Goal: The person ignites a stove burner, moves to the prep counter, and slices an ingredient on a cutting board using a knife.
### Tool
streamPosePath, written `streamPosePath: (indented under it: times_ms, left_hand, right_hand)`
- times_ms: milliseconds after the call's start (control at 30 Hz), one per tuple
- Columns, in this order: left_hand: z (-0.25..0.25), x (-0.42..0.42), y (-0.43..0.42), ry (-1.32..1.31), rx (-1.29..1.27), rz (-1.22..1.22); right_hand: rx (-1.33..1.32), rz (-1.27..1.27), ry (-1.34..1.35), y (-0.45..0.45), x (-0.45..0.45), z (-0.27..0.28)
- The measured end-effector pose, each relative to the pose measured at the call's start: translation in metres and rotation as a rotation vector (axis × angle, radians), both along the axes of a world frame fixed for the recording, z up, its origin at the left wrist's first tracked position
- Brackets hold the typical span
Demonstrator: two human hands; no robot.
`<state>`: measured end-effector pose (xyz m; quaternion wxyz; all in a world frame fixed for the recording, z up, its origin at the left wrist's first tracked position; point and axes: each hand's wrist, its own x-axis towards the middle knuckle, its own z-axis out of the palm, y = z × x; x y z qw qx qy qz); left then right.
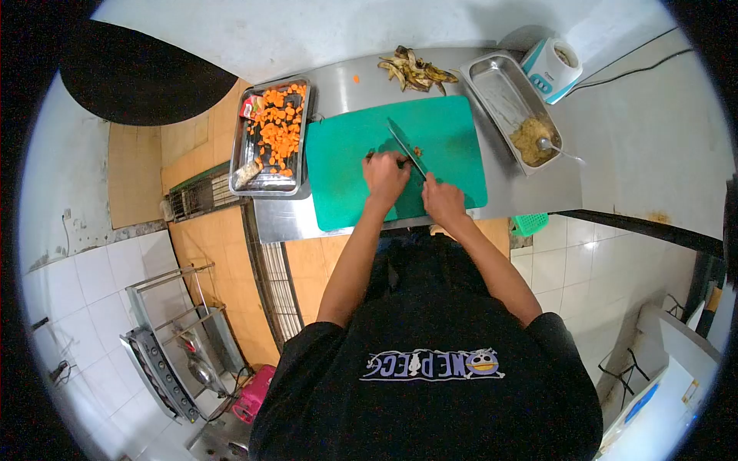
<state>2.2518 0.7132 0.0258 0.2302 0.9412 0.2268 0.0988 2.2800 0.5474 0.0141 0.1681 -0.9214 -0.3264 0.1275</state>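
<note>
My right hand (446,203) is wrapped round the handle of a knife (403,144), whose blade points away and to the left over a green cutting board (346,184). Just left of the blade, my left hand (387,177) is closed with its fingers curled down at the board. Something dark shows at its fingertips, too small to name. A few small brownish-orange bits (417,152) lie right of the blade.
On the steel table, a tray (305,123) of carrot pieces (278,127) stands left. Dark yellowish peels (415,73) lie behind the board. At right are a metal pan (480,77) with yellowish mash (530,138) and a spoon (546,144), and a white-and-teal appliance (555,69).
</note>
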Motion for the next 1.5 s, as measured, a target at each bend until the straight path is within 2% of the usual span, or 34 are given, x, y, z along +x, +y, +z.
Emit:
streamPosePath:
  times_ms: [400, 600, 967, 1067, 1300, 1500]
  left_hand:
    - [-0.007, 0.003, -0.001, -0.045, 0.035, 0.010]
    - [-0.007, 0.001, 0.000, -0.046, 0.026, 0.004]
    - [-0.009, -0.001, 0.002, -0.023, 0.014, 0.004]
    - [-0.003, -0.003, -0.003, 0.027, 0.074, 0.051]
    - [-0.006, -0.009, -0.007, -0.063, 0.134, 0.031]
    - [-0.002, -0.006, -0.005, -0.071, 0.087, 0.056]
  right_hand:
    - [-0.047, -0.035, 0.035, 0.010, 0.006, -0.001]
    - [0.064, -0.052, 0.076, 0.005, 0.009, 0.009]
    - [-0.063, 0.032, 0.064, 0.006, 0.015, 0.004]
    - [0.010, -0.014, 0.125, 0.004, 0.017, 0.007]
    - [0.076, -0.024, 0.154, -0.001, 0.015, 0.009]
    - [0.044, 0.057, 0.045, 0.000, 0.021, 0.000]
